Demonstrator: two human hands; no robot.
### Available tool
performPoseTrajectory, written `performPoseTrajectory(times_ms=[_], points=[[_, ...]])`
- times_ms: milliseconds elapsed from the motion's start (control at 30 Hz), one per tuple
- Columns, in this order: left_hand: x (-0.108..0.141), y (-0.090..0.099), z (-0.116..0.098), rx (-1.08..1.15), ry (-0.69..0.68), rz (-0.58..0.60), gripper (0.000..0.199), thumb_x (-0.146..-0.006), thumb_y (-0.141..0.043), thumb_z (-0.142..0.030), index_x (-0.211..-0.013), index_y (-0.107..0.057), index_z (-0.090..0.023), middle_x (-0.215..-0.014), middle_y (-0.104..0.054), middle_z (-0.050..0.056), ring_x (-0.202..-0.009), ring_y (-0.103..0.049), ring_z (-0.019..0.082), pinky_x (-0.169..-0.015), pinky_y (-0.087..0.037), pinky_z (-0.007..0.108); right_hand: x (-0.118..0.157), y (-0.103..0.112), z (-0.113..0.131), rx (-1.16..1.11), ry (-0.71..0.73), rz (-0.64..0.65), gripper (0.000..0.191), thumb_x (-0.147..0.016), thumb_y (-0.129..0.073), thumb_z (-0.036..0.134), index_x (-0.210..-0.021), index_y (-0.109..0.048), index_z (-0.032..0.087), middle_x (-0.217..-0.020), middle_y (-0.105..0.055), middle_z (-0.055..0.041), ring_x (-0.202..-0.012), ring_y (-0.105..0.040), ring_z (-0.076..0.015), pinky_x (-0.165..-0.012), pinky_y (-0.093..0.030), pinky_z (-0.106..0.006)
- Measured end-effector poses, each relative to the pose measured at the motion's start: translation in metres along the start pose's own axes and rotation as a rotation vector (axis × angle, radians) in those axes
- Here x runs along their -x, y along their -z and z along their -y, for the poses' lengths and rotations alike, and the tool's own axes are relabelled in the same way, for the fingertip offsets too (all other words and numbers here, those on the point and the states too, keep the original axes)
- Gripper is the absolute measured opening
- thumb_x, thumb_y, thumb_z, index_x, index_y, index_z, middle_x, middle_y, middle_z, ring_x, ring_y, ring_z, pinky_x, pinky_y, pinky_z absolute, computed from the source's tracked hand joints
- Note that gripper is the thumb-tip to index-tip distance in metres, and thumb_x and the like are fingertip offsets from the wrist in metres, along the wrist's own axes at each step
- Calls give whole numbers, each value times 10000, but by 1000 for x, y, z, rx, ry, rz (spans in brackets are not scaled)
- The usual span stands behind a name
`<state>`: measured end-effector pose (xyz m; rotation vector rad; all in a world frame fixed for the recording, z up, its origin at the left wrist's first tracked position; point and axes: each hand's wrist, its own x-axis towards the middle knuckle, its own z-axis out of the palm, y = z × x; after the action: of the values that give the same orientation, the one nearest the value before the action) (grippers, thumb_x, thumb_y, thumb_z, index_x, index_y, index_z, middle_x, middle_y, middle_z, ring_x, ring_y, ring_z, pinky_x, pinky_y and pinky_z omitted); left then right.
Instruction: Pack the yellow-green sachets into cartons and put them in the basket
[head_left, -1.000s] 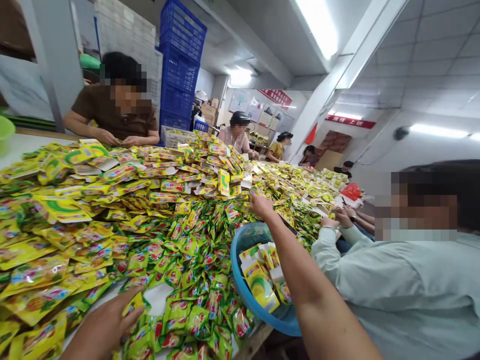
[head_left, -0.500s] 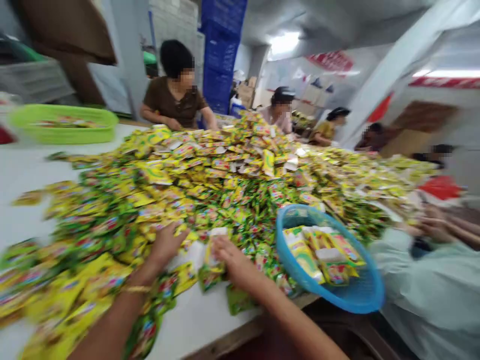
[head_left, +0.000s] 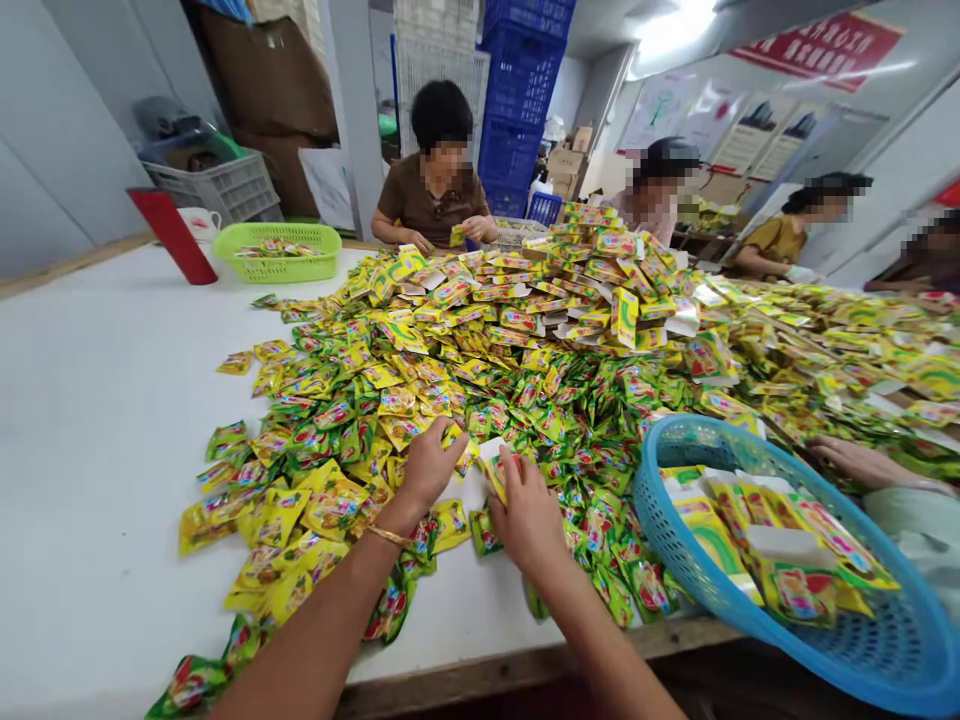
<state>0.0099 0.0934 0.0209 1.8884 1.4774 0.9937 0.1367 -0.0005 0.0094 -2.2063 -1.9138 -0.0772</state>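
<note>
My left hand [head_left: 431,468] is over the loose packets, with its thumb and fingers closed around a small yellow packet [head_left: 466,457]. Close beside it, my right hand [head_left: 531,515] grips a small yellow carton [head_left: 494,468] whose white end faces up; the fingers partly cover it. Yellow packets [head_left: 330,505] lie heaped to the left of my hands, and green packets [head_left: 600,525] are spread to the right and beyond. Farther back rises a high pile of yellow cartons [head_left: 517,290], some with white flaps showing.
A blue basket [head_left: 651,490] with several cartons overhangs the table's front edge at right; a co-worker's hand [head_left: 847,462] is behind it. A green basket [head_left: 277,268] and a red object [head_left: 172,237] stand on the white table [head_left: 112,430] at far left. Several people sit opposite.
The view has swung left, so everything appears farther right and sharper. My right hand still holds the carton, and my left hand has come closer to it with a yellow packet.
</note>
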Motion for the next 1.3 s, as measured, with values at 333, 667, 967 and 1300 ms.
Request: performPoseTrajectory(times_ms=[333, 667, 967, 1300], points=[[16, -25, 6, -31, -243, -162, 295, -817, -389, -452, -870, -546, -207, -834, -690, 58, -719, -654, 212, -615, -473, 274, 24, -7, 2, -157, 163, -72, 804, -625, -593, 247, -1378, -314, 229, -1209, -486, -129, -1049, -499, -285, -856, -455, -456], [14, -23, -2, 10, -149, 71, 320, -746, -427, -501, -823, -592, -238, -772, -716, 20, -710, -673, 226, -627, -497, 273, 20, -31, -5, -178, 89, -403, 750, -625, -590, 247, -1334, -356, 173, -1095, -541, -135, -958, -545, -274, -787, -496, -448], [4, 7, -10, 105, -231, 556, 337, -743, -469, -443, -761, -664, -168, -821, -695, 30, -807, -605, 191, -726, -464, 248, 25, -27, -8, -175, 247, -374, 683, -741, -546, 315, -1371, -340, 147, -1081, -543, -146, -943, -538, -256, -774, -491, -399], [8, 17, -13, 222, -275, 647, 263, -860, -396, -319, -871, -610, -168, -903, -640, 27, -849, -549, 150, -809, -445, 245, 22, -21, -14, -220, 267, -411, 631, -845, -493, 361, -1404, -284, 156, -1069, -549, -129, -955, -532, -237, -773, -482, -362]])
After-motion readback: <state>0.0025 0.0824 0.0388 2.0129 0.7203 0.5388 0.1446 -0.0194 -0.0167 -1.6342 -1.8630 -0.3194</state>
